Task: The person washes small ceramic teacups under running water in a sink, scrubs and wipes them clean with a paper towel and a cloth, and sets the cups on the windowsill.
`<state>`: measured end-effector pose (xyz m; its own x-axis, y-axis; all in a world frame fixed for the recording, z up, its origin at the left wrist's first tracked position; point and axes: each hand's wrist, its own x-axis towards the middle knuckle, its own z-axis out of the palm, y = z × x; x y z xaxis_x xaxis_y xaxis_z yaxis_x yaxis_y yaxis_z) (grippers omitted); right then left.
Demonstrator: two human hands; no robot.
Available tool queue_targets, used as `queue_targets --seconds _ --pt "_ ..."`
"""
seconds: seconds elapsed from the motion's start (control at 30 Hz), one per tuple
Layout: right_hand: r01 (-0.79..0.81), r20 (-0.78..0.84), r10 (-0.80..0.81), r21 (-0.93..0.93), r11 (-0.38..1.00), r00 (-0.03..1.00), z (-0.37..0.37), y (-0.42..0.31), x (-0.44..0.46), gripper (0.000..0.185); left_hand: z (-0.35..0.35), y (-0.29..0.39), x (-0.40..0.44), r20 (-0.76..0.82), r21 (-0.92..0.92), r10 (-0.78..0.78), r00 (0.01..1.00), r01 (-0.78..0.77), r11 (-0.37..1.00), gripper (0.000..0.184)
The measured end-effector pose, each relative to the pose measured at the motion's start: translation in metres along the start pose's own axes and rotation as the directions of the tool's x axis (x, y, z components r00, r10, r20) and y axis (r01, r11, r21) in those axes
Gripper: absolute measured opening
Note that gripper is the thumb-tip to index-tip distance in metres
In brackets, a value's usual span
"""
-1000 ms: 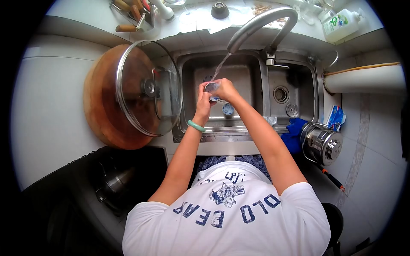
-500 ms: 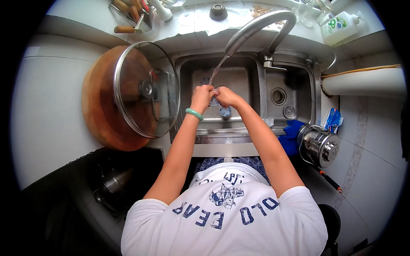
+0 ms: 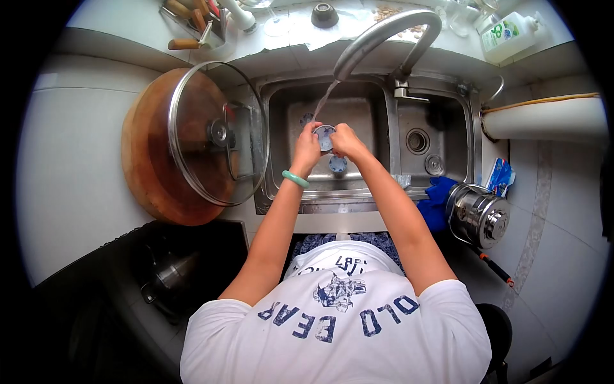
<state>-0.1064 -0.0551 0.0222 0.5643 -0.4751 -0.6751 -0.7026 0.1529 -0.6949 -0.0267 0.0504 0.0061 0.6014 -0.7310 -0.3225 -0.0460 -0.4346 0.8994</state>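
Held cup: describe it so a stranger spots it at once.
Find the curved faucet over the double sink, then its larger basin. There, between the left hand, with a green bangle at its wrist, and the right hand, is a small blue-and-white cup. Unlike the lower cup nearer the person, this one is in the fingers.

Strong fisheye distortion, black corners.

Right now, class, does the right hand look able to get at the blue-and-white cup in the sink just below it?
Probably yes: the lower cup sits close to the right hand with nothing visible blocking it, though that hand is busy at the held cup.
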Motion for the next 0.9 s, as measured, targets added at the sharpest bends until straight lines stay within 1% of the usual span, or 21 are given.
queue_targets --seconds 0.03,0.07,0.13,0.17,0.2,0.23,0.27,0.33,0.37,0.4,0.43,0.47,0.53,0.6,0.67,0.7,0.73,0.77,0.8,0.87,0.9 --pt "-0.015 -0.013 0.015 0.009 1.0 1.0 0.001 0.002 0.001 0.019 0.003 0.003 -0.004 0.001 -0.198 -0.115 0.993 0.113 0.974 0.031" --pt "-0.016 -0.013 0.016 0.01 1.0 1.0 0.003 0.004 0.002 0.019 0.006 0.004 -0.008 0.002 -0.197 -0.116 0.993 0.114 0.974 0.031" --pt "-0.118 -0.025 0.126 0.218 0.969 0.992 0.008 0.008 0.004 0.015 0.01 0.007 -0.015 0.103 -0.517 -0.193 0.976 0.219 0.827 0.036" --pt "-0.12 -0.025 0.129 0.219 0.968 0.991 0.012 0.013 0.006 0.015 0.012 0.009 -0.016 0.105 -0.571 -0.216 0.971 0.236 0.786 0.036" --pt "-0.134 0.0 0.15 0.443 0.886 0.989 0.016 0.017 0.006 0.014 0.013 0.011 -0.018 0.108 -0.57 -0.218 0.97 0.24 0.786 0.036" --pt "-0.143 0.028 0.163 0.641 0.754 0.986 0.018 0.02 0.006 0.013 0.012 0.012 -0.019 0.123 -0.577 -0.218 0.968 0.249 0.778 0.036" --pt "-0.145 0.028 0.166 0.642 0.753 0.986 0.016 0.024 0.007 0.013 0.012 0.013 -0.02 0.137 -0.584 -0.219 0.966 0.258 0.77 0.036" --pt "0.007 0.047 -0.022 0.307 0.952 0.999 0.004 0.02 -0.005 0.012 0.011 0.016 -0.023 0.181 -0.546 -0.215 0.96 0.28 0.79 0.036" --pt "0.003 0.047 -0.018 0.31 0.951 0.999 0.001 0.017 -0.009 0.012 0.011 0.018 -0.024 0.224 -0.507 -0.209 0.952 0.297 0.81 0.035" --pt "0.107 -0.044 -0.103 0.088 0.99 0.994 -0.003 0.015 -0.011 0.013 0.009 0.021 -0.025 0.228 -0.504 -0.214 0.95 0.303 0.809 0.035" --pt "0.187 -0.113 -0.205 -0.148 0.971 0.972 -0.006 0.013 -0.014 0.015 0.007 0.026 -0.025 0.261 -0.434 -0.223 0.939 0.321 0.842 0.035" --pt "0.181 -0.115 -0.199 -0.145 0.973 0.973 -0.008 0.009 -0.014 0.015 0.004 0.03 -0.024 0.294 -0.362 -0.233 0.927 0.334 0.871 0.035" --pt "0.199 -0.106 -0.244 -0.321 0.926 0.964 -0.01 -0.002 -0.017 0.016 0.0 0.028 -0.015 0.31 -0.3 -0.245 0.919 0.339 0.892 0.036" --pt "0.2 -0.067 -0.225 -0.261 0.944 0.972 -0.012 -0.005 -0.022 0.015 -0.004 0.028 -0.008 0.252 -0.152 -0.223 0.942 0.266 0.952 0.036" --pt "0.103 0.026 -0.104 0.045 0.994 0.994 -0.009 -0.002 -0.017 0.017 -0.011 0.036 -0.011 0.241 -0.111 -0.264 0.934 0.296 0.949 0.034" --pt "0.085 0.116 -0.124 0.29 0.953 0.986 -0.007 0.007 -0.013 0.019 -0.014 0.052 -0.02 0.204 -0.212 -0.192 0.96 0.235 0.949 0.035" --pt "0.082 0.117 -0.121 0.292 0.953 0.986 -0.008 0.005 -0.017 0.019 -0.015 0.061 -0.027 0.16 -0.308 -0.121 0.98 0.166 0.937 0.036" --pt "0.035 0.168 -0.133 0.488 0.872 0.977 -0.009 0.003 -0.022 0.02 -0.016 0.062 -0.031 0.174 -0.344 -0.053 0.983 0.112 0.932 0.043" --pt "-0.027 0.215 -0.154 0.657 0.753 0.964 -0.012 -0.003 -0.032 0.022 -0.015 0.064 -0.036 0.176 -0.342 -0.057 0.983 0.115 0.932 0.043" --pt "-0.006 0.211 -0.192 0.689 0.725 0.958 -0.021 -0.023 -0.062 0.023 -0.012 0.074 -0.05 0.093 -0.177 0.28 0.956 -0.261 0.949 0.048" --pt "-0.029 0.21 -0.173 0.712 0.702 0.962 -0.021 -0.025 -0.067 0.023 -0.014 0.088 -0.061 0.127 -0.241 0.204 0.971 -0.17 0.956 0.049"
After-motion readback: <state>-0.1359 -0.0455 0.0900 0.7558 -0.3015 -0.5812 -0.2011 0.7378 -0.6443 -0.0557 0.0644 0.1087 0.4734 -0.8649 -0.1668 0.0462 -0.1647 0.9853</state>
